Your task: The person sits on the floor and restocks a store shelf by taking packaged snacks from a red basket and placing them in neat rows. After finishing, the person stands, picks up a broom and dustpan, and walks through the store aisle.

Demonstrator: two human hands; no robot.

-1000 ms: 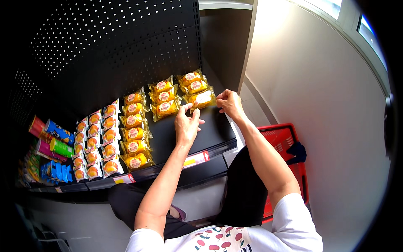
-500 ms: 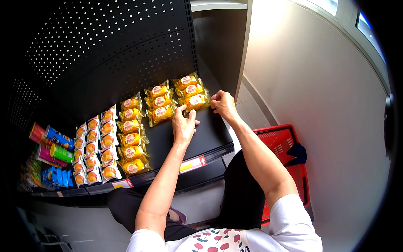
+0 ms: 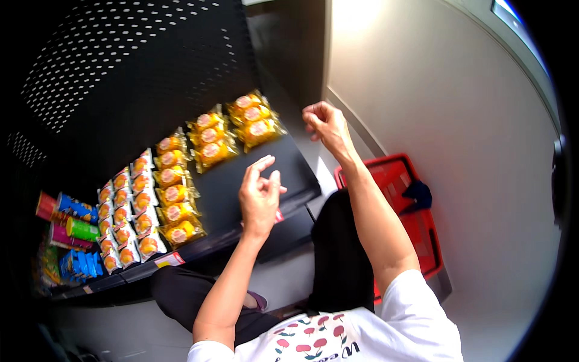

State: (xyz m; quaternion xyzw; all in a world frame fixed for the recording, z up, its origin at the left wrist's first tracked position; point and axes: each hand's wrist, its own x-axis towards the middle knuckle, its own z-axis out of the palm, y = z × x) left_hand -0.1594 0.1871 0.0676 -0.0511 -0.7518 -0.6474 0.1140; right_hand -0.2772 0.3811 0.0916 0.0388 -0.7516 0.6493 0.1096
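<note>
My left hand point(image 3: 259, 202) hovers over the black shelf point(image 3: 226, 187), thumb and fingers apart and nothing in it. My right hand point(image 3: 329, 130) is raised off the shelf's right end, its fingers curled in with nothing visible in them. Nearest to both hands is a short row of yellow-wrapped cakes point(image 3: 258, 128) at the back right corner. Left of it lies another short row of the same wrapped cakes point(image 3: 211, 151). A longer row of yellow-wrapped cakes point(image 3: 176, 194) runs from back to front.
White-wrapped cakes point(image 3: 143, 201) fill several rows further left, beside colourful canisters point(image 3: 81, 229) and blue packets point(image 3: 80, 264). A perforated black panel point(image 3: 139, 66) rises behind the shelf. On the floor at right stands a red basket point(image 3: 429, 241) with a dark blue cloth point(image 3: 417, 196) on its rim.
My right hand has come away from the front cake of the rightmost row, up and to the right. My left hand has drawn back toward me from that row. The view has shifted.
</note>
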